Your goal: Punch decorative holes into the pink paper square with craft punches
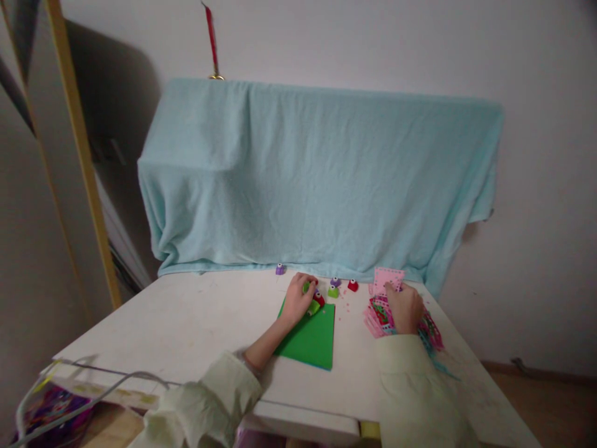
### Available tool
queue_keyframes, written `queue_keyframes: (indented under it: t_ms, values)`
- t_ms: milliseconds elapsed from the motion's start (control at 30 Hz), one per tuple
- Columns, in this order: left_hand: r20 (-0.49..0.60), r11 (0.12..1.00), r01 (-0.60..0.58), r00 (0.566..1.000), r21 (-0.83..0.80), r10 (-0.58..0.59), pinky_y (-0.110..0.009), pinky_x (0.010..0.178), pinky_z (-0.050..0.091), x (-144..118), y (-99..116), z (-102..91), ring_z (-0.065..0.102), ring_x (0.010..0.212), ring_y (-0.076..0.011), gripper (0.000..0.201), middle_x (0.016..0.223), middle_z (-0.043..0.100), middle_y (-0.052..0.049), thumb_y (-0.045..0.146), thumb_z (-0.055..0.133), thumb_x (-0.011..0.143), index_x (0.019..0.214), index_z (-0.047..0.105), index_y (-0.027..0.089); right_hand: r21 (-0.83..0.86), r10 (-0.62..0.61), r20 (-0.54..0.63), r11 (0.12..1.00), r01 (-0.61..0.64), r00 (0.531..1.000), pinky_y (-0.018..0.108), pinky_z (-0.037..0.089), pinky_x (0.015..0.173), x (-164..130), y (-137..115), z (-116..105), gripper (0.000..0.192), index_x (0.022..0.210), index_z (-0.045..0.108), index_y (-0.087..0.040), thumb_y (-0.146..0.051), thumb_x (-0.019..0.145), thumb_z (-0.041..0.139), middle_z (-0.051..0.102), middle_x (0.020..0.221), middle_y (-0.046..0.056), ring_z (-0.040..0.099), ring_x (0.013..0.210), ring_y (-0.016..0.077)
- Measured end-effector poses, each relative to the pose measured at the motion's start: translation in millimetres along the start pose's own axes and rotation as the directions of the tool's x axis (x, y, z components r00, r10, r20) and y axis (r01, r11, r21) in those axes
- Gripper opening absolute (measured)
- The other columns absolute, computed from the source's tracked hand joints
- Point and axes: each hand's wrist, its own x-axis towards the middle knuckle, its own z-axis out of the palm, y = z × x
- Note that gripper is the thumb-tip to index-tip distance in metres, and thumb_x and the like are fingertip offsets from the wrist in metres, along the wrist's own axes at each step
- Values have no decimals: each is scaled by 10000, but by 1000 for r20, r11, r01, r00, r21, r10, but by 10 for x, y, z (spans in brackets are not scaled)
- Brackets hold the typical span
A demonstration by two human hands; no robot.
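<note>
My left hand is curled over the far end of a stack of green paper sheets, its fingers closed around small craft punches. A green craft punch and a red craft punch show at the fingers; how many the hand grips is partly hidden. My right hand pinches a pink paper square with a row of punched holes along its edge. Beneath that hand lies a pile of punched paper pieces in pink, red and teal.
Toward the back of the white table stand more punches: purple, light green and red. Pink paper bits are scattered nearby. A light blue cloth hangs behind. A pale cable runs along the left front edge.
</note>
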Motion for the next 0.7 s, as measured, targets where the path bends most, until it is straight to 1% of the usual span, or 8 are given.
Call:
queue_keyframes:
  t_ms: [100, 233, 300, 367, 500, 600, 633, 700]
  values:
    - [-1, 1000, 6, 1000, 1, -6, -348, 919, 429, -3, 0, -1, 564, 979, -197, 202, 972, 605, -56, 228, 457, 898, 940, 653, 209, -41, -7, -21, 999, 6, 1000, 360, 417, 654, -51, -23, -12, 494, 1100, 648, -122, -503, 858, 447, 671, 932, 200, 627, 833, 311]
    - [2, 1000, 14, 1000, -2, -14, -351, 917, 432, -1, 11, -13, 566, 978, -199, 202, 972, 604, -58, 224, 457, 894, 936, 654, 209, -54, -3, -147, 999, -5, 989, 364, 423, 658, -91, -53, -38, 568, 1295, 484, -96, -474, 872, 440, 606, 1068, 208, 613, 907, 323]
    - [6, 1000, 15, 1000, -5, -15, -351, 921, 433, -1, 21, -21, 568, 982, -198, 207, 974, 605, -57, 216, 453, 892, 937, 655, 211, -43, -7, -199, 999, -1, 980, 365, 419, 659, -103, -79, -62, 586, 1348, 417, -105, -455, 879, 432, 574, 1108, 206, 609, 902, 321]
    - [12, 1000, 19, 1000, -5, -19, -353, 928, 432, -2, 33, -28, 568, 993, -199, 211, 982, 607, -58, 211, 452, 890, 939, 656, 212, -5, -24, -245, 1000, 24, 969, 361, 410, 665, -115, -115, -100, 572, 1362, 391, -125, -438, 885, 424, 556, 1116, 193, 603, 893, 315]
    - [5, 1000, 22, 1000, -2, -22, -356, 925, 432, -3, 52, -40, 568, 995, -204, 211, 981, 612, -59, 219, 451, 890, 933, 658, 209, 135, -63, -345, 984, 116, 937, 351, 397, 728, -126, -194, -205, 491, 1302, 432, -135, -394, 886, 415, 536, 1113, 172, 566, 951, 305]
    - [-2, 1000, 13, 1000, -5, -13, -353, 927, 429, -2, 55, -44, 564, 999, -203, 212, 982, 610, -59, 221, 449, 894, 928, 658, 209, 284, -63, -417, 939, 195, 907, 347, 390, 810, -107, -205, -270, 440, 1243, 458, -130, -360, 871, 417, 531, 1097, 154, 525, 1013, 287]
    - [-4, 1000, 9, 1000, -6, -9, -352, 928, 427, -1, 53, -43, 562, 999, -202, 212, 982, 609, -57, 222, 448, 896, 930, 657, 210, 346, -52, -424, 914, 214, 904, 345, 389, 825, -95, -198, -284, 423, 1227, 464, -136, -350, 865, 414, 531, 1084, 142, 520, 1013, 275]
    - [-6, 1000, 5, 1000, -7, -5, -352, 929, 425, 0, 42, -35, 559, 995, -200, 211, 976, 607, -54, 227, 447, 900, 932, 655, 212, 492, -37, -359, 841, 223, 933, 332, 406, 794, -69, -183, -297, 409, 1217, 456, -154, -346, 863, 383, 531, 1033, 109, 533, 941, 237]
